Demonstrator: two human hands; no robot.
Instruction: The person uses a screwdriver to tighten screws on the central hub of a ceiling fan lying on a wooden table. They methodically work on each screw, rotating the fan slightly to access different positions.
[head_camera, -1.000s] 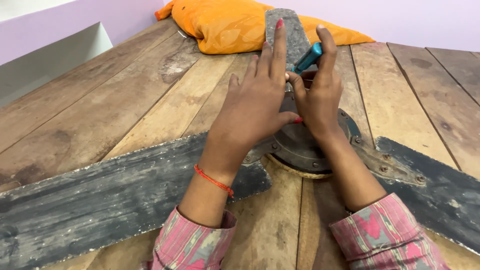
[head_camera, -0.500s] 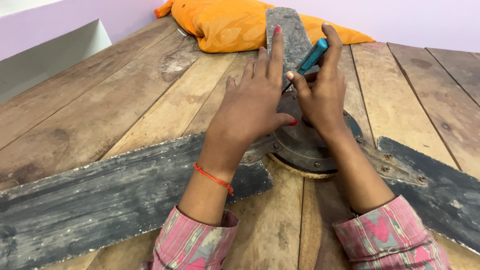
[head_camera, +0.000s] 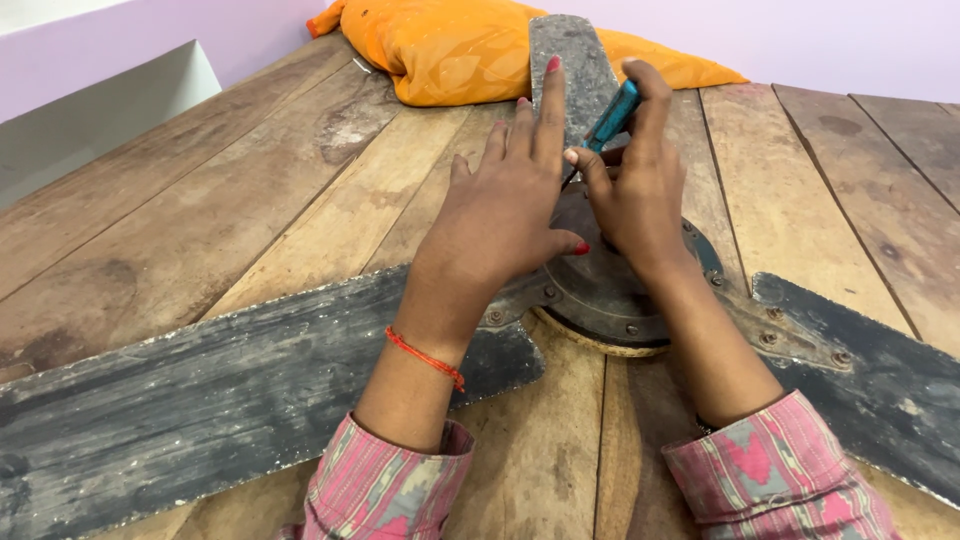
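Both hands barely shifted: right hand (head_camera: 640, 195) grips teal screwdriver (head_camera: 612, 115); left hand (head_camera: 505, 205) lies flat, open.

screwdriver (head_camera: 612, 115) tilted flatter, right hand (head_camera: 635, 195) (slightly) raised

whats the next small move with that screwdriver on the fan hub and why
Probably keep the left hand pressed flat on the fan hub and turn the blue-handled screwdriver a little with the right hand. The tool already slants down to the hub top, where the far blade joins, though its tip is hidden behind the fingers, so the exact screw cannot be told.
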